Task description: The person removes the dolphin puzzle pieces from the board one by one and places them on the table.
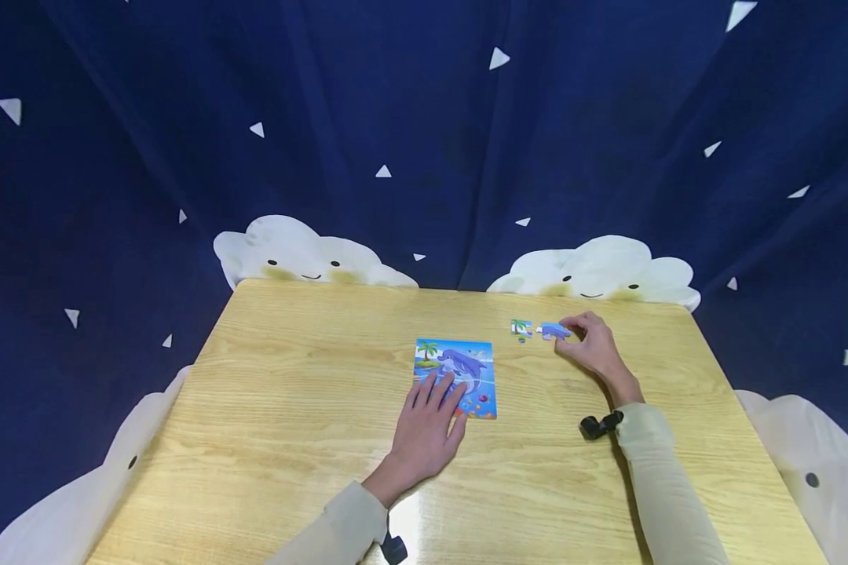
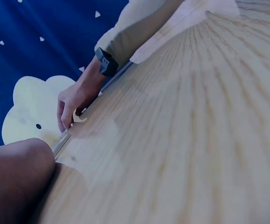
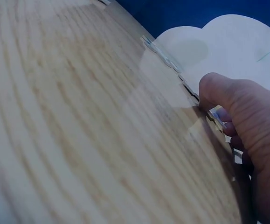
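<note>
A square picture card with a dolphin and palm tree lies near the middle of the table. My left hand rests on its lower left part with fingers straight and slightly spread, covering that corner. Further right, my right hand pinches a blue jigsaw piece with part of the dolphin between thumb and fingers, close over the tabletop. Just left of it lies a jigsaw piece with a palm tree. In the right wrist view, the thumb and curled fingers hide most of the held piece.
The pale wooden table ends at a dark blue curtain with white triangles and cloud shapes. A black wrist camera hangs at the right cuff, another at the left cuff.
</note>
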The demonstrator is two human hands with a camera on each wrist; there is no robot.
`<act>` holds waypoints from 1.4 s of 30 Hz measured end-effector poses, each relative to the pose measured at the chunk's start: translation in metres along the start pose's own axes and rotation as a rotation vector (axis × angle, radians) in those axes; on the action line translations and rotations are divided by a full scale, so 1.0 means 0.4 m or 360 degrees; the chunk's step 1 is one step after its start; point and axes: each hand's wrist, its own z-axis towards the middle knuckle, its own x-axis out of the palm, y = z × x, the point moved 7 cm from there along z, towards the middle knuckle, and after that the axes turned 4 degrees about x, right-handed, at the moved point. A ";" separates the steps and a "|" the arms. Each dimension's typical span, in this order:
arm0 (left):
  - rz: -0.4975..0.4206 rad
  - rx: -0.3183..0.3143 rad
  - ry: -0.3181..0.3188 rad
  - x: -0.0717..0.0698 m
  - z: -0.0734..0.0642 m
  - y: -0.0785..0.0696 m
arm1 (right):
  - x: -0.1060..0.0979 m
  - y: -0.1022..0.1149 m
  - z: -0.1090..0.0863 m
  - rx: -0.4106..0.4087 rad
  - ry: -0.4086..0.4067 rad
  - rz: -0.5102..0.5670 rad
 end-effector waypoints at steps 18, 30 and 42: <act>-0.0028 0.0008 -0.0005 -0.003 -0.002 -0.003 | 0.003 0.003 -0.012 0.0063 0.0080 -0.0006; -0.0009 -0.0008 0.0028 0.003 -0.003 0.000 | 0.012 -0.014 -0.007 0.0065 0.0076 -0.0066; -0.0009 0.0023 -0.0066 -0.006 -0.002 -0.004 | 0.004 0.039 -0.036 -0.0080 -0.0069 -0.0018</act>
